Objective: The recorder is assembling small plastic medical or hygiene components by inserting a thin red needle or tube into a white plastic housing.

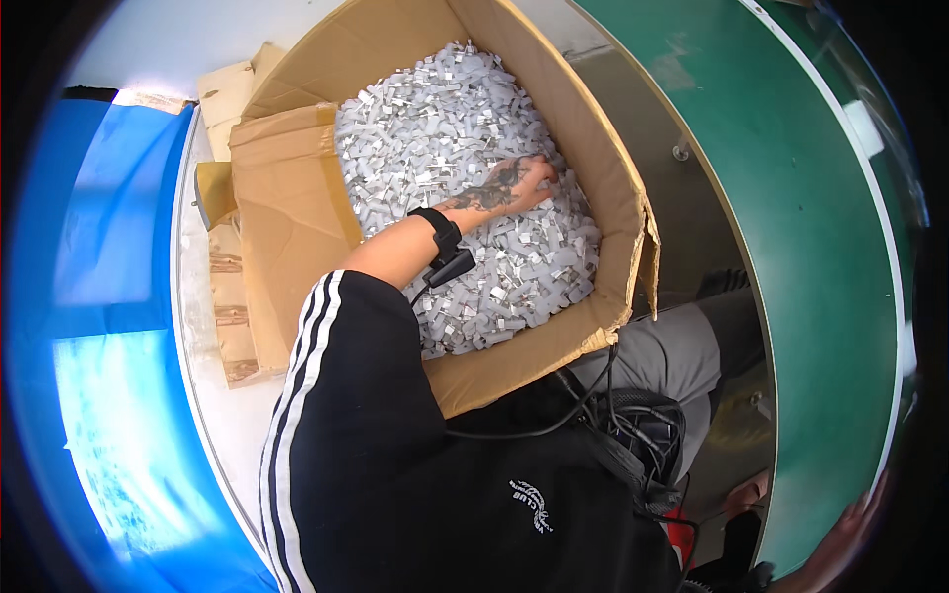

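Note:
My left hand (524,188), tattooed on its back, reaches into a big cardboard box (618,188). Its fingers are curled down at the pile of small whitish translucent plastic pieces with metal parts (425,119). The fingertips are partly hidden, so what they grip, if anything, cannot be made out. A black strap with a small device (450,262) is round that wrist. At the lower right edge of the view, my right hand (850,534) lies against the rim of the green tabletop, fingers stretched out and apart from the box.
A green table (801,198) with a white edge strip curves along the right. Blue sheeting (119,296) covers the left side. Wooden boards (232,326) show beneath the box's folded flap (287,198). Black cables (583,405) hang by the box's near corner.

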`<state>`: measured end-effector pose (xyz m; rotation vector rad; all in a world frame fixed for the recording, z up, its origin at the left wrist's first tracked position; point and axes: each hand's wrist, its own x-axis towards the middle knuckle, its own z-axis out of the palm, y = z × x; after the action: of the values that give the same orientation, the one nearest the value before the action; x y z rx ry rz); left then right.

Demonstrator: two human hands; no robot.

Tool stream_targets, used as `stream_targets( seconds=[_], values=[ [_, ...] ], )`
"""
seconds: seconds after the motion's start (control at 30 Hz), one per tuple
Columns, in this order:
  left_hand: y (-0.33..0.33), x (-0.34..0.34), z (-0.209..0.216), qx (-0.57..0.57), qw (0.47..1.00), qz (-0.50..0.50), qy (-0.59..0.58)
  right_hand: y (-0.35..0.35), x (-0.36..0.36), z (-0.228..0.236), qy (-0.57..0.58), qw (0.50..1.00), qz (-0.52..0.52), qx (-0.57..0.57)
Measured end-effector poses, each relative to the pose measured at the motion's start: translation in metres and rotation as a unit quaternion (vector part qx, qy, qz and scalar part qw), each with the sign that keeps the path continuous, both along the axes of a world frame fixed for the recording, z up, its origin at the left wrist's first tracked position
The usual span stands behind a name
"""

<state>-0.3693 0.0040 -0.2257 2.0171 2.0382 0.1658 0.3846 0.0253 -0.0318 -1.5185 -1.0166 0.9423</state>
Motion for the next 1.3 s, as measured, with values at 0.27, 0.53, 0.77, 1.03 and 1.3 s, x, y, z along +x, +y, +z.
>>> stream_targets(
  seconds=[0.27, 0.53, 0.77, 1.03, 1.3],
  values=[
    [-0.012, 0.024, 0.093, 0.259, 0.958, -0.115, -0.036, -0.086, -0.191, 0.016, -0.118, 0.924, 0.354, 0.087],
    [-0.039, 0.169, 0.233, 0.360, 0.833, -0.374, -0.193, -0.033, -0.345, 0.008, 0.288, 0.800, 0.517, -0.099],
    [-0.018, 0.221, 0.234, 0.366, 0.767, -0.446, -0.282, -0.044, -0.325, 0.012, 0.247, 0.880, 0.402, 0.046],
    [-0.016, 0.238, 0.236, 0.124, 0.835, -0.282, -0.456, -0.060, -0.302, -0.017, -0.004, 0.914, 0.245, 0.323],
    [-0.019, 0.251, 0.233, 0.054, 0.801, -0.270, -0.532, -0.059, -0.295, -0.019, -0.141, 0.861, 0.227, 0.432]
  ],
)
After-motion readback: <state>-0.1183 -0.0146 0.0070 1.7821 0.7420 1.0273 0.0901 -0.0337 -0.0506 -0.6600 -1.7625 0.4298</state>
